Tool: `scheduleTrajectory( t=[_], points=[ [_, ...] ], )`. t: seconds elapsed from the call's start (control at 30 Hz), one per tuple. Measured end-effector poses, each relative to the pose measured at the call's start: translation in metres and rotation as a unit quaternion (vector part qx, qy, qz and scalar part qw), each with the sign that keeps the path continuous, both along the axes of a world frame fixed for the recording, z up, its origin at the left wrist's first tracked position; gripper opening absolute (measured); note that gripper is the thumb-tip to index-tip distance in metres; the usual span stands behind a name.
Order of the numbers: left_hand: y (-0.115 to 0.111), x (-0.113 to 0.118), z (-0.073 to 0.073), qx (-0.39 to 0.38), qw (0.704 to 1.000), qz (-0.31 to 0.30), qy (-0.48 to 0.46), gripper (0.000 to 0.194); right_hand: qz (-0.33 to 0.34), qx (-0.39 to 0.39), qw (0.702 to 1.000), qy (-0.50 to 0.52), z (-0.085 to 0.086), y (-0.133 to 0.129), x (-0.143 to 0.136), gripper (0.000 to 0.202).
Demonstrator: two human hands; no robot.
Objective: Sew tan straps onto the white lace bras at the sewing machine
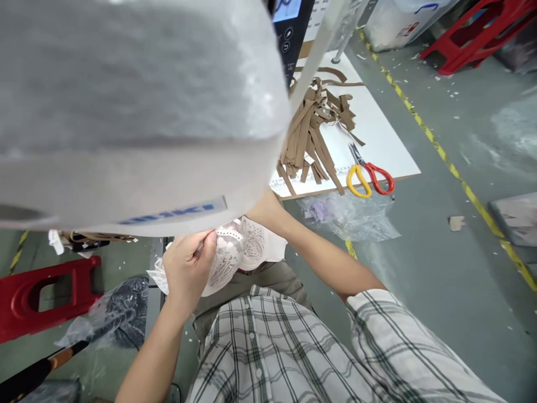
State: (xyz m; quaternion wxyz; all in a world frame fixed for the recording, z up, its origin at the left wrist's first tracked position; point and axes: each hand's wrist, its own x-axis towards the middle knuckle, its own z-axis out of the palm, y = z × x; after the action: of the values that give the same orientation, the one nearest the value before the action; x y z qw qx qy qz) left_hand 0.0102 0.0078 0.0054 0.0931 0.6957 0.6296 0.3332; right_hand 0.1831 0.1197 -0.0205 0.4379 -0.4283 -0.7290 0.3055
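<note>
Left hand (pixel 187 268): thumb and forefinger pinched together on the edge of the white lace bra (pixel 229 263). The bra extends from these fingers rightward to the right hand (pixel 262 210). The right fingers are hidden behind the grey machine head (pixel 138 112); their grip cannot be determined. The machine head is located above both sets of fingers in the view. Up and right of the fingers, the white worktop (pixel 384 145) carries brown fabric strips (pixel 308 134) and, farther right, scissors (pixel 364 164).
</note>
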Motion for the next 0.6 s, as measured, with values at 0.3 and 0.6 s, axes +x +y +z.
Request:
scheduleTrajectory(
  t=[0.3,0.6],
  points=[
    [-0.002,0.002,0.004,0.019,1.000,-0.004,-0.023,0.017,-0.001,-0.013,0.994,0.109,-0.009,-0.012,0.004,0.008],
    [-0.002,0.003,0.005,0.018,0.999,0.012,-0.027,0.015,-0.029,-0.075,0.962,0.260,-0.037,-0.038,0.019,0.011]
  ],
)
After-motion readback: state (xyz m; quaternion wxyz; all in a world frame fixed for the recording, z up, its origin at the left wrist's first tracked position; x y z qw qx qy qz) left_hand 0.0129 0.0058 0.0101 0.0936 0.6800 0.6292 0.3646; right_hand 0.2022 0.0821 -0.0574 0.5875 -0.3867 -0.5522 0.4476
